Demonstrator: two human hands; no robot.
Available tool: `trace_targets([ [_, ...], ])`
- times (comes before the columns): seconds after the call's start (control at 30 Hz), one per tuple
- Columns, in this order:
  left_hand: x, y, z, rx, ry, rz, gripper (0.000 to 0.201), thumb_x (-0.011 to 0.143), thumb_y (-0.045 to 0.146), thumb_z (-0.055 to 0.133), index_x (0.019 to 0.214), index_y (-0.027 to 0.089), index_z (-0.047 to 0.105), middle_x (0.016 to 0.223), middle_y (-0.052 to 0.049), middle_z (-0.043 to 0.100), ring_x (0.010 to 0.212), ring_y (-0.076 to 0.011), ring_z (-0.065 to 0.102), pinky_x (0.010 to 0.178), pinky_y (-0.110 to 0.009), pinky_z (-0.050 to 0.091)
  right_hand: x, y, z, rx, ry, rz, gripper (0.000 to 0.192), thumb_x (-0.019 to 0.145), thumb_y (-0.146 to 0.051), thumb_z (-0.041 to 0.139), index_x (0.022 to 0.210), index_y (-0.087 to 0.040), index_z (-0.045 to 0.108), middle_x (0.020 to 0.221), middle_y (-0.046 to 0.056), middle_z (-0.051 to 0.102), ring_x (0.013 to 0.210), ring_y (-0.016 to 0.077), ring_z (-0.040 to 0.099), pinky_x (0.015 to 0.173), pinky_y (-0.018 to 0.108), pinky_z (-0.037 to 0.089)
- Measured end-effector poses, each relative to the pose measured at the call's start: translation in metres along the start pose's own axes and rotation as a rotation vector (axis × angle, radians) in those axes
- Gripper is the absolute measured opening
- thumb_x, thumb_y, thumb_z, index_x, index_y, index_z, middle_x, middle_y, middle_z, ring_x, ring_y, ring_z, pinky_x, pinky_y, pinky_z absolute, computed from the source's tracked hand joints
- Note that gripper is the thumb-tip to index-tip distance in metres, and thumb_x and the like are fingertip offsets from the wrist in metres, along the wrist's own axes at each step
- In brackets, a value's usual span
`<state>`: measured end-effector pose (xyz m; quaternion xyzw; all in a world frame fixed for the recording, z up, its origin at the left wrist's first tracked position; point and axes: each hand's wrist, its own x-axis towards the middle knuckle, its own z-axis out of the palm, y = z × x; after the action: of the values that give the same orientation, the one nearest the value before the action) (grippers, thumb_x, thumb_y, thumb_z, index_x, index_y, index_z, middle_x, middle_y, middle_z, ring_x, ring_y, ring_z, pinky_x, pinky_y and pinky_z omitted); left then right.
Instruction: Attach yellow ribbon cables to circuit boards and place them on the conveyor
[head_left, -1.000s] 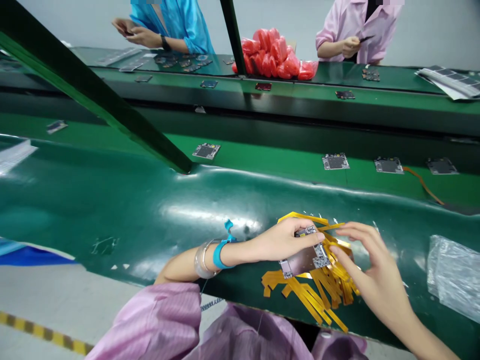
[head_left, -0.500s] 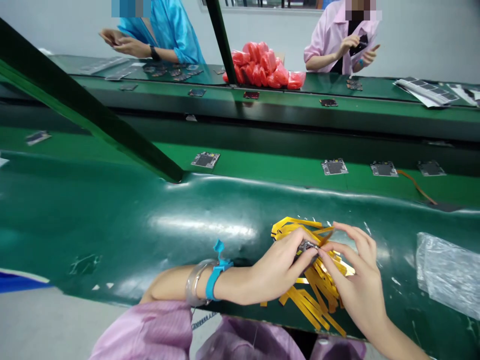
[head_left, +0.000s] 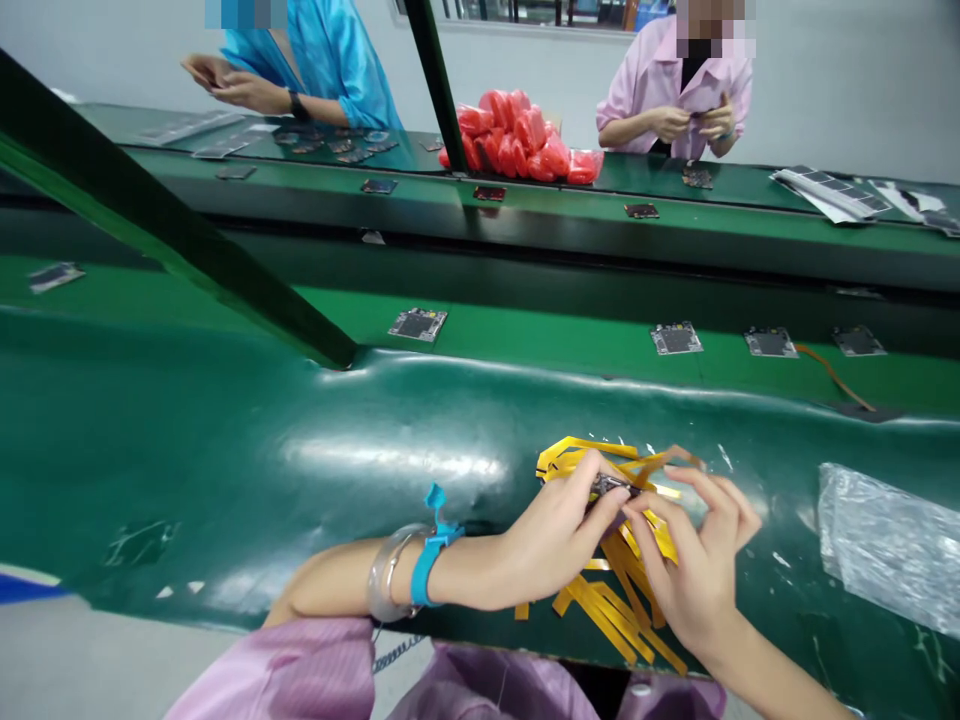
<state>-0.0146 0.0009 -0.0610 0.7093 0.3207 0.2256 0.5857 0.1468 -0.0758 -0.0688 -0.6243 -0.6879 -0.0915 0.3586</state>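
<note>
My left hand (head_left: 547,535) is closed around a small circuit board (head_left: 606,485), gripped between thumb and fingers. Most of that board is hidden by the hand. At its right edge my right hand (head_left: 701,560) has thumb and index finger pinched together, on the end of an orange flat flex cable (head_left: 684,455) as far as I can see. The cable arcs up and away to the right, near the other fingers. Under both hands lies a loose pile of yellow flex cables (head_left: 611,620). A blue wrist strap is around my left wrist.
Several circuit boards (head_left: 418,324) lie spaced along the green belt (head_left: 540,325). A dark green post (head_left: 247,275) slants across the left. Clear plastic bags (head_left: 885,535) lie at right. Across the line, two co-workers handle small parts beside red bags (head_left: 514,140).
My right hand's fingers have shifted slightly and the flex cable now arcs further right. The boards on the belt have moved slightly right against the bench. The pink-sleeved co-worker's hands came together lower.
</note>
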Motion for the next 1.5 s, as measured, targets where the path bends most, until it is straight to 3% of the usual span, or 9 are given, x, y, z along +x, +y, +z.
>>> trace_targets([
  [0.1,0.004,0.005,-0.004,-0.059,-0.01,-0.094,0.023,0.105,0.04,0.043,0.095,0.02,0.048,0.085,0.0,0.058,0.076,-0.0154,0.056,0.07,-0.03,0.045,0.012,0.011,-0.014,0.169,-0.092,0.081,0.019,0.097,-0.022,0.06,0.116,-0.027,0.059,0.134,0.011,0.05,0.128,0.0325,0.043,0.104,0.053,0.035],
  [0.23,0.009,0.007,-0.009,-0.086,-0.072,-0.139,0.024,0.103,0.042,0.048,0.094,0.02,0.05,0.084,0.0,0.057,0.076,-0.0158,0.055,0.07,-0.03,0.045,0.028,0.03,-0.027,0.454,-0.435,0.237,0.033,0.102,-0.03,0.051,0.135,-0.032,0.054,0.136,0.007,0.058,0.132,0.0267,0.048,0.107,0.047,0.042],
  [0.4,0.008,0.005,-0.011,-0.119,-0.119,-0.136,0.023,0.101,0.04,0.05,0.094,0.019,0.052,0.086,0.0,0.057,0.079,-0.0159,0.055,0.075,-0.032,0.046,0.034,0.032,-0.028,0.523,-0.674,0.417,0.018,0.1,-0.039,0.056,0.1,-0.027,0.07,0.102,0.005,0.068,0.102,0.0252,0.062,0.092,0.044,0.049],
  [0.53,0.006,0.006,-0.012,-0.146,-0.155,-0.125,0.02,0.102,0.038,0.051,0.094,0.019,0.053,0.09,0.0,0.057,0.085,-0.0165,0.055,0.081,-0.032,0.047,0.035,0.028,-0.028,0.505,-0.705,0.434,0.022,0.097,-0.039,0.059,0.083,-0.026,0.071,0.086,0.003,0.065,0.09,0.0246,0.06,0.085,0.042,0.045],
  [0.8,0.005,0.012,-0.017,-0.184,-0.2,-0.1,0.016,0.102,0.034,0.051,0.095,0.02,0.051,0.096,-0.002,0.057,0.093,-0.0175,0.056,0.09,-0.034,0.046,0.034,0.025,-0.028,0.651,-0.742,0.581,0.026,0.095,-0.042,0.061,0.079,-0.023,0.071,0.085,0.003,0.066,0.086,0.0216,0.062,0.08,0.036,0.048],
  [0.97,0.002,0.021,-0.019,-0.209,-0.23,-0.085,0.01,0.102,0.028,0.05,0.109,0.02,0.053,0.11,-0.005,0.057,0.108,-0.0191,0.054,0.102,-0.037,0.043,0.034,0.018,-0.033,0.751,-0.778,0.704,0.028,0.091,-0.048,0.063,0.08,-0.024,0.071,0.086,0.002,0.072,0.083,0.0215,0.065,0.075,0.034,0.051],
  [1.13,0.0,0.023,-0.02,-0.247,-0.288,-0.106,0.02,0.096,0.026,0.061,0.113,0.021,0.052,0.11,-0.005,0.058,0.099,-0.0183,0.056,0.091,-0.034,0.048,0.036,0.013,-0.039,0.772,-0.8,0.805,0.03,0.088,-0.051,0.065,0.074,-0.024,0.067,0.071,0.001,0.066,0.065,0.0185,0.06,0.054,0.028,0.049],
  [1.37,0.001,0.018,-0.019,-0.245,-0.262,-0.13,0.013,0.091,0.027,0.068,0.093,0.019,0.057,0.084,0.002,0.059,0.077,-0.0132,0.052,0.071,-0.026,0.044,0.035,0.009,-0.039,0.747,-0.773,0.749,0.028,0.088,-0.045,0.064,0.071,-0.022,0.067,0.068,-0.001,0.063,0.063,0.0157,0.056,0.058,0.027,0.047],
  [1.5,0.002,0.016,-0.019,-0.251,-0.251,-0.12,0.014,0.087,0.018,0.069,0.083,0.018,0.055,0.08,0.003,0.06,0.075,-0.0121,0.054,0.074,-0.026,0.044,0.03,0.008,-0.037,0.768,-0.794,0.723,0.03,0.089,-0.046,0.063,0.072,-0.022,0.069,0.069,-0.001,0.065,0.065,0.0161,0.058,0.061,0.027,0.048],
])
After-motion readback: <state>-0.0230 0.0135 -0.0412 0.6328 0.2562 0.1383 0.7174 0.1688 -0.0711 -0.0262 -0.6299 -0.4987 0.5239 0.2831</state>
